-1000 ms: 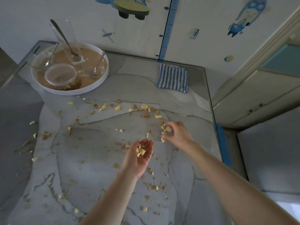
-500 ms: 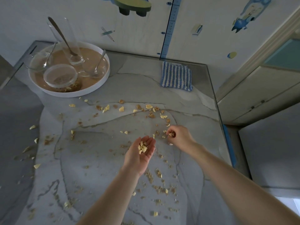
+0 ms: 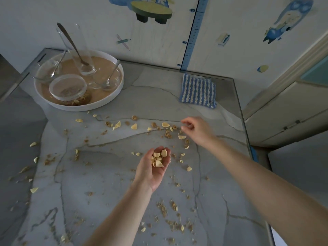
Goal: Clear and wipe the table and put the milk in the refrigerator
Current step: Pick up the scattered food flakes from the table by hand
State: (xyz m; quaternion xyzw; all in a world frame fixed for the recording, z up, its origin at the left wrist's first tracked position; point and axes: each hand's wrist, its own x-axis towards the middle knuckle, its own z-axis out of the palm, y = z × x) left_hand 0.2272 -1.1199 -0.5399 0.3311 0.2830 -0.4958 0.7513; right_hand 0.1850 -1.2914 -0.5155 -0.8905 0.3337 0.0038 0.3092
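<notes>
Pale cereal flakes (image 3: 166,124) and brown crumbs lie scattered over the grey marble-look table (image 3: 124,174). My left hand (image 3: 152,173) hovers palm up over the middle of the table, cupped around a small pile of flakes (image 3: 158,158). My right hand (image 3: 198,130) reaches to the far right cluster of flakes, its fingers loosely curled just above them, with nothing visible between the fingertips. A blue and white striped cloth (image 3: 197,90) lies at the back right of the table. No milk is in view.
A round white tray (image 3: 79,108) at the back left carries a tall glass (image 3: 79,50) with a spoon, small glass bowls with spoons and a lidded dish. The table's right edge (image 3: 243,125) borders a cabinet. A decorated wall stands behind.
My right hand has left my cupped left hand and moved up and right to the flakes further back. The pile in my left palm has grown.
</notes>
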